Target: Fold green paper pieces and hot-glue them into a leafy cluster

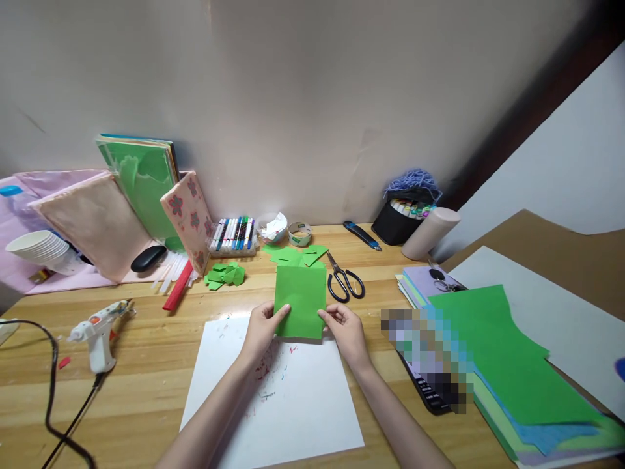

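Note:
A green paper rectangle [301,296] is held up between both hands, above the far edge of a white sheet [288,410] marked with small colored specks. My left hand [263,329] pinches its left edge, thumb on the front. On the opposite edge, my right hand [346,329] grips it the same way, fingers behind the paper. Just beyond it lie cut green paper pieces [293,255], partly hidden by the held one. Black-handled scissors [346,280] rest to the right, blades pointing away. A small heap of folded green scraps [225,275] sits to the left.
A white glue gun [100,339] with a black cable stands at left. Markers [234,234], a tape roll [299,233] and a utility knife [362,236] line the back. Stacked colored paper [498,352] and a partly blurred dark device [430,391] occupy the right.

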A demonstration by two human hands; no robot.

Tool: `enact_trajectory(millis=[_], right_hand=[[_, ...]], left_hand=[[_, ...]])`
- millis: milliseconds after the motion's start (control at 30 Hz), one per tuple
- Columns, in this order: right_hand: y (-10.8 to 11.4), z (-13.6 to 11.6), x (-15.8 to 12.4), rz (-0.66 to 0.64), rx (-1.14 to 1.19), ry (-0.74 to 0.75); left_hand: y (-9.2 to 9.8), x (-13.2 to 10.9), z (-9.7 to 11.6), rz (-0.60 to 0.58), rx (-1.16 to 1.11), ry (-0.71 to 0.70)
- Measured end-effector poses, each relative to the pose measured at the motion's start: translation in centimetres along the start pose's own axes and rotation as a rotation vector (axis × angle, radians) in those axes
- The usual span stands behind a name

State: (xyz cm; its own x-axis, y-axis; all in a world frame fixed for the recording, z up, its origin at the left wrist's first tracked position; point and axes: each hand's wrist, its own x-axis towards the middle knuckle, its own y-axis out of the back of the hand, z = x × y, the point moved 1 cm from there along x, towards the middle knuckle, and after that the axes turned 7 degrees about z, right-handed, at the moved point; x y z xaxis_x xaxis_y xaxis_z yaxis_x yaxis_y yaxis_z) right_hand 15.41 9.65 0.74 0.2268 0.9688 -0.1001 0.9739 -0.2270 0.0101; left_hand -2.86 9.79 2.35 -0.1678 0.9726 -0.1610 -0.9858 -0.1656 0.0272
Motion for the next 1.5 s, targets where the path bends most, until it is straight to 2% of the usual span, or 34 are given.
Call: enact_trajectory(millis=[333, 600, 733, 800, 867, 967, 1067, 1167, 1300, 1400, 1500], right_hand=[[-0.1, 0.9, 0.1, -0.046, -0.002, -0.034], [0.1, 1.2, 0.4, -0.2, -0.039, -0.068], [0.0, 0.5, 0.2, -0.237, 0.033, -0.055], [0.8, -0.2, 0.8, -0.208, -0.008, 0.012], [2.6, -1.4, 2.4, -0.132, -0.181, 0.128], [7.0, -4.0, 6.6, -0.019, -0.546, 0.281], [12.0, -6.6, 11.4, 0.065, -0.635, 0.284], [15.4, -7.8, 15.5, 0.044, -0.712, 0.232], [16.6, -6.6, 19.4, -0.006, -0.856, 0.148], [15.8, -5.1, 21.2, -0.01, -0.97, 0.114], [14.5, -4.1, 21.7, 0.057, -1.091, 0.116]], left_hand=[[-0.2, 0.3, -0.7, 0.018, 0.053, 0.003], [-0.2, 0.3, -0.3, -0.05, 0.078, -0.05], [-1.2, 0.6, -0.1, -0.123, 0.081, -0.075], [-2.1, 1.3, 0.3, -0.155, 0.071, -0.085], [-3.5, 2.1, 0.8, -0.178, 0.064, -0.082], [-6.0, 2.9, 1.5, -0.231, 0.033, -0.067], [-8.3, 2.7, 1.7, -0.307, 0.027, -0.095], [-9.6, 1.9, 1.2, -0.355, 0.082, -0.134], [-9.8, 1.4, 0.2, -0.356, 0.128, -0.143], [-9.2, 1.6, -0.2, -0.306, 0.155, -0.168], [-7.9, 1.9, -0.3, -0.236, 0.227, -0.196]])
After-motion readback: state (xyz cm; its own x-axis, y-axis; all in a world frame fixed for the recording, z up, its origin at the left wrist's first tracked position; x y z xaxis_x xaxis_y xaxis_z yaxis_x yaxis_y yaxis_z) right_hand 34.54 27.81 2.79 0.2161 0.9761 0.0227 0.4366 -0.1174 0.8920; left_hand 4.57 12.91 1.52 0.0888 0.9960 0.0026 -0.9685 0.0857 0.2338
